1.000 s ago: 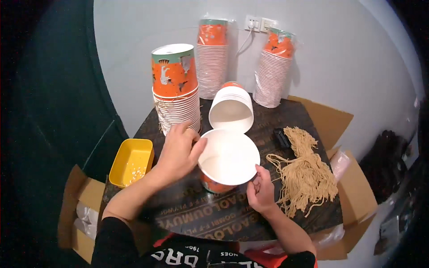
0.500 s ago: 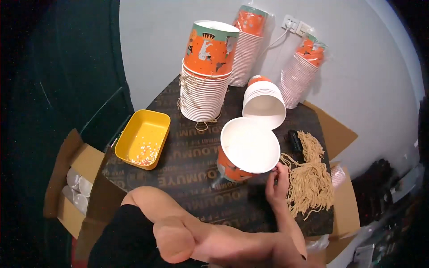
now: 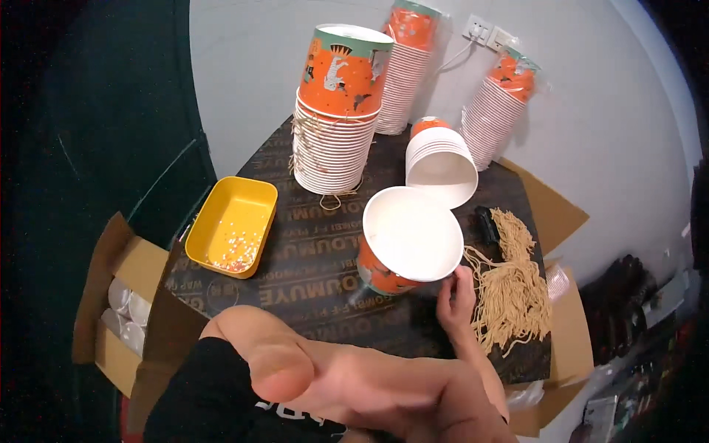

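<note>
While left hand's grip can't be told, right hand [image 3: 456, 294] grips tilted cup [image 3: 408, 240] nr table edge [image 3: 529, 362].

Bare forearms and bare hands; a black short-sleeved shirt [image 3: 210, 391] (white print at its front).

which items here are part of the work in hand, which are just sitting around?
In hand:
- right hand, fingers on the orange paper cup
- bundle of tan strings beside that hand
- cup stack lying on its side just behind

Lying about:
- yellow tray with small bits
- upright cup stacks
- side carton

The left hand's grip can't be made out.
</note>
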The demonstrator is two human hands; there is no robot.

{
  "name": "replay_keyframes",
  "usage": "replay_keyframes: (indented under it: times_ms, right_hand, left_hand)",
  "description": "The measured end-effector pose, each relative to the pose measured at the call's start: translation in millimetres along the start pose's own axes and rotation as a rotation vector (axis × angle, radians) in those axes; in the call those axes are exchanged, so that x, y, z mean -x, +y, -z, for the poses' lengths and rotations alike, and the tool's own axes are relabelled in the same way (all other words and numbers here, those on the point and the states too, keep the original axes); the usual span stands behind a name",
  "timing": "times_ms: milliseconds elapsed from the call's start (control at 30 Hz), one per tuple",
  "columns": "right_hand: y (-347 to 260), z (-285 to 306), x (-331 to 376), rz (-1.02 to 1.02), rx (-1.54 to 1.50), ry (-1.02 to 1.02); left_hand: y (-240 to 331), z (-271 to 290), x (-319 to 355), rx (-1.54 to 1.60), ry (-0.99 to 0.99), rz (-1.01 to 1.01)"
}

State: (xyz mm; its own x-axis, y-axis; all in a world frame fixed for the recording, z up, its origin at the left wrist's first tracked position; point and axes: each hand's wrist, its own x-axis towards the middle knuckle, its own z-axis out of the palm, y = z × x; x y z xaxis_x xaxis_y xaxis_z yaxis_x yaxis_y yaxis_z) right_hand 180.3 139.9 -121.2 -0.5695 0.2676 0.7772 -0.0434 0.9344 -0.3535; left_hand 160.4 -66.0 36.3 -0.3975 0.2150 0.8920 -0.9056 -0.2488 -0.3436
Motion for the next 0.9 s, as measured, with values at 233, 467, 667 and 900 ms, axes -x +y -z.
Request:
replay_keyframes:
  times_ms: [233,467,667,900]
  right_hand:
    - [-3.1,4.6,0.5,-0.092,0.016,-0.039]
    - [-2.2,-0.2,4.4,-0.131,0.05,-0.092]
    - [-3.1,-6.1,2.7,-0.097,0.034,-0.124]
    - [-7.2,-0.6,-1.0,-0.132,-0.007,-0.085]
  left_hand:
    - [-2.9,-19.7,3.8,0.007,0.261,-0.082]
    - [50.1,-32.0,-24.6,-0.341,0.256,0.329]
    - [77.3,-33.9,-43.0,-0.634,0.265,0.779]
    - [93.7,-18.0,-71.1,-1.148,0.893,0.664]
